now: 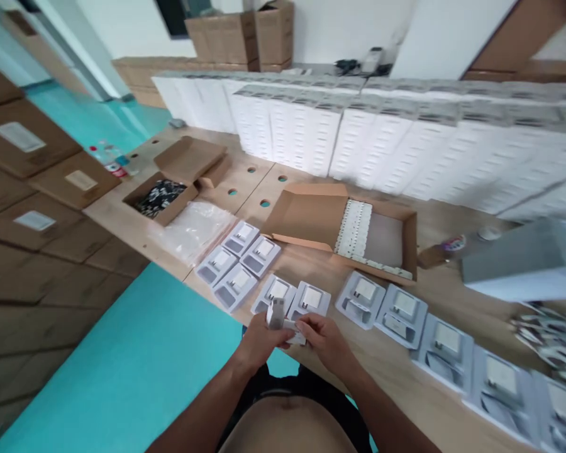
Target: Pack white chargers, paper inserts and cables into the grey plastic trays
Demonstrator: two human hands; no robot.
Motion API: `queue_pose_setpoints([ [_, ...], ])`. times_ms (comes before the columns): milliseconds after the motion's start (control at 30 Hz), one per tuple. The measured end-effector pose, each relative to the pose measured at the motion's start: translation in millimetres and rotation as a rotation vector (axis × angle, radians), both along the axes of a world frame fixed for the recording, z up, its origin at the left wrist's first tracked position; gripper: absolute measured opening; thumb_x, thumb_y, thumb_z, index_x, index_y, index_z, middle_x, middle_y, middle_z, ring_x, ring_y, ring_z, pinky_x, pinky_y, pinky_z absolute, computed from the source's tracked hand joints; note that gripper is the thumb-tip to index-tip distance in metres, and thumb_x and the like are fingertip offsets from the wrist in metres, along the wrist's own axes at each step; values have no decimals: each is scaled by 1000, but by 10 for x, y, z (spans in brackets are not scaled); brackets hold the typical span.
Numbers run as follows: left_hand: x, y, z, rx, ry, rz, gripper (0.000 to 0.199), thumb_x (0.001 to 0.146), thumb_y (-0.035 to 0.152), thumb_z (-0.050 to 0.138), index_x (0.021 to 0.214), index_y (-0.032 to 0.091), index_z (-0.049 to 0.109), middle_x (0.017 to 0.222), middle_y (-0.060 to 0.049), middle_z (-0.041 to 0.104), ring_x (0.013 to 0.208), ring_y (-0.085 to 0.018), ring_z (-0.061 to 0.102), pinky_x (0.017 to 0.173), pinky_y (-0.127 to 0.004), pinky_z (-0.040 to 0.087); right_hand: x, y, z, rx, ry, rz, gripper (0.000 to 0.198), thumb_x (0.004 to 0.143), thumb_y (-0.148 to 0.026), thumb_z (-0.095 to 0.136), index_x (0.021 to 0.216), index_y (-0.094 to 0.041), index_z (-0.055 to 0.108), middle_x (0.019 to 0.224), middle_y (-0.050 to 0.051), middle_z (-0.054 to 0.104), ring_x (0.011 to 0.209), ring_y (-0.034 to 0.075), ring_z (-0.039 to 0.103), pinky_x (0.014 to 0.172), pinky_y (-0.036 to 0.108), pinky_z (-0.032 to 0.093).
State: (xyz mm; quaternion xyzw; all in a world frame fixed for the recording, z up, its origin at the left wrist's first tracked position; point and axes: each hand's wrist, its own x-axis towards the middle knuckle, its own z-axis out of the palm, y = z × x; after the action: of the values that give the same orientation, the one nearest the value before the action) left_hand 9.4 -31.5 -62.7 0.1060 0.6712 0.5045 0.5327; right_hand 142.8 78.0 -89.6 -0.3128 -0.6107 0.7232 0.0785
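Bare torso (287, 425) lies nearest; beyond it, a white block (276, 313) is gripped by the left hand (259, 340) and a flat white piece (296, 333) is pinched by the right hand (323, 340), near two plastic trays (325, 300). Ideally, the block is kept steady, the piece handled lightly, over the table (302, 264).

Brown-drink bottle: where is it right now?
The bottle is at the head view's right, on the table between the carton of white pieces and the grey bin.

Labelled cartons (51, 135) stacked at left, plastic bottles (117, 168) near; brown-liquid bottle (453, 245) at right; turquoise floor (136, 352).
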Motion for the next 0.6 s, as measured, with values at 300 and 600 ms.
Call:
queue_pose_setpoints([
  [300, -1042, 37, -158, 64, 27, -296, 27, 67, 37, 77, 73, 13, 65, 59, 0, 60, 54, -14, 55, 50, -24, 47, -718, -470, -13, -19, -106, -368, 31, 78, -46, 67, 76, -16, 67, 61, -1, 60, 55, 12, 49, 54, 24, 39],
  [600, -984, -160, -495, 0, -142, -433, 22, 69, 34, 76, 74, 16, 65, 62, -3, 64, 55, -16, 59, 50, -26, 49, -466, -833, -239, -7, -218, -420, 32, 81, -47, 59, 76, -15, 63, 56, -2, 60, 48, 11, 50, 48, 23, 38],
])
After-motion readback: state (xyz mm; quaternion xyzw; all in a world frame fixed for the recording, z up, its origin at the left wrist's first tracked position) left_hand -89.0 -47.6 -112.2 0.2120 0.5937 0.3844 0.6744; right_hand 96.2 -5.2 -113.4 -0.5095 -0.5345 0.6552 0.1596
